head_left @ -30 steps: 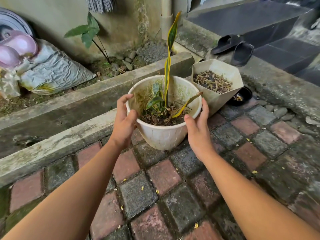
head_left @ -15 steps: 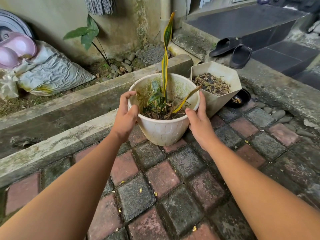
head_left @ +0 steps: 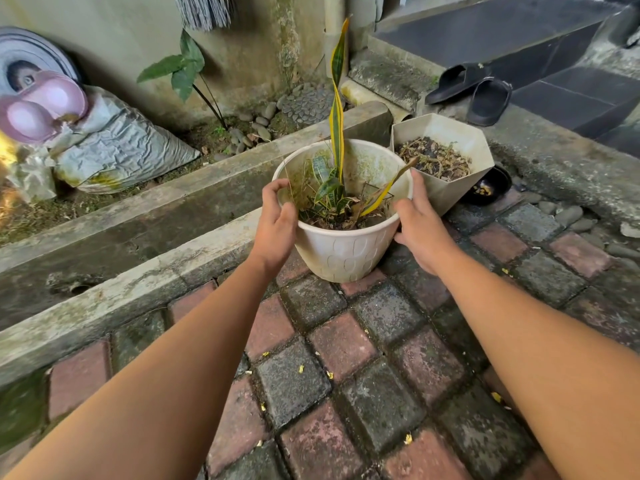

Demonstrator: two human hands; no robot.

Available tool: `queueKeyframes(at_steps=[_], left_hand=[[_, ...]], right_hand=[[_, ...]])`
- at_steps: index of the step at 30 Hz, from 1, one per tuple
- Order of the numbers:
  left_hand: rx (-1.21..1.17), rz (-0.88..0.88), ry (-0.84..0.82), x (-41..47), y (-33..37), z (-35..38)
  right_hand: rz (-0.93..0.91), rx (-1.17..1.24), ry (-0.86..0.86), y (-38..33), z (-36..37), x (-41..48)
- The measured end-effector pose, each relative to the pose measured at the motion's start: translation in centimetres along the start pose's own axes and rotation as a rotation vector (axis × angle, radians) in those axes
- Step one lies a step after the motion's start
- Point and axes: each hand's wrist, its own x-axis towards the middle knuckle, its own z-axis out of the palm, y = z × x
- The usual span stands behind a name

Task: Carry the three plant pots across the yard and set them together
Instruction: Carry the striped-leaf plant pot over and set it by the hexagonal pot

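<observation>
- my left hand (head_left: 277, 225) curls over the left rim of the round white pot (head_left: 343, 249), fingers hooked at the lip and thumb against the outer wall.
- my right hand (head_left: 420, 226) presses flat on the pot's right side, fingers reaching up to the rim; both hands are clamped on it from opposite sides.
- the pot sits at the centre of the frame, its base on the brick paving (head_left: 346, 375); whether it bears its full weight there i cannot tell.
- in it stands a snake plant (head_left: 336, 109), one tall yellow-edged leaf upright, a shorter one leaning right.
- just to the upper right, touching or nearly so, is an angular white pot (head_left: 446, 187) filled with dry litter.
- a small black dish (head_left: 490, 187) lies just behind that pot.
- a concrete gutter (head_left: 138, 230) runs along the left.
- black sandals (head_left: 471, 88) lie at the upper right.
</observation>
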Motion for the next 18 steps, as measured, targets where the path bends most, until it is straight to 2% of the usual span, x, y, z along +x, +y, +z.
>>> queueKeyframes(at_steps=[11, 18], left_hand=[[0.0, 0.061, 0.086, -0.9, -0.5, 0.8], [-0.034, 0.05, 0.041, -0.9, -0.4, 0.5]], right_hand=[[-0.025, -0.076, -0.025, 0.0, -0.7, 1.3], [-0.058, -0.105, 0.045, 0.1, -0.1, 1.3]])
